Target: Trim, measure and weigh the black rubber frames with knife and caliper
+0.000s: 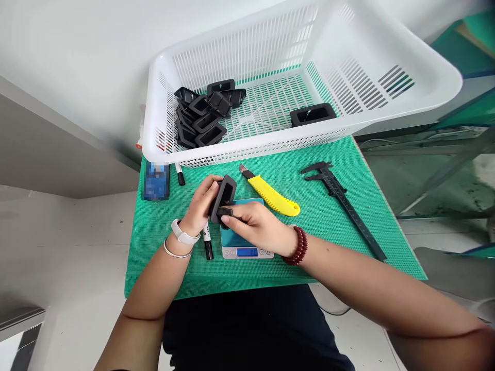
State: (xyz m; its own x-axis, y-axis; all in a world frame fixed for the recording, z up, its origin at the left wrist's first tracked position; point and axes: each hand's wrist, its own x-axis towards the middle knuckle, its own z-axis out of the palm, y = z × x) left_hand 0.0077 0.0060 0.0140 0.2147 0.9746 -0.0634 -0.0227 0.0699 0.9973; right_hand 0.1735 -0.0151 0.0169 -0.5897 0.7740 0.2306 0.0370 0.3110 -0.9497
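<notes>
My left hand [201, 203] is closed around a black plastic frame part [228, 191], a rounded rectangle with a hollow middle, held tilted over the table. My right hand [257, 221] pinches a small black piece [225, 211] between thumb and finger at the lower end of the frame part; whether the two are joined, I cannot tell. Beneath the hands lies a small digital scale [228, 252] with a lit blue display, partly hidden by my right hand. A black-and-white marker [208, 242] rests left of the scale.
A white slotted basket [240, 147] spans the back, holding several black frame parts [207, 116] at left and another [314, 114] at right. A yellow utility knife [273, 196], black caliper [344, 201], second marker [180, 174] and blue box [157, 181] lie on the green mat [328, 247].
</notes>
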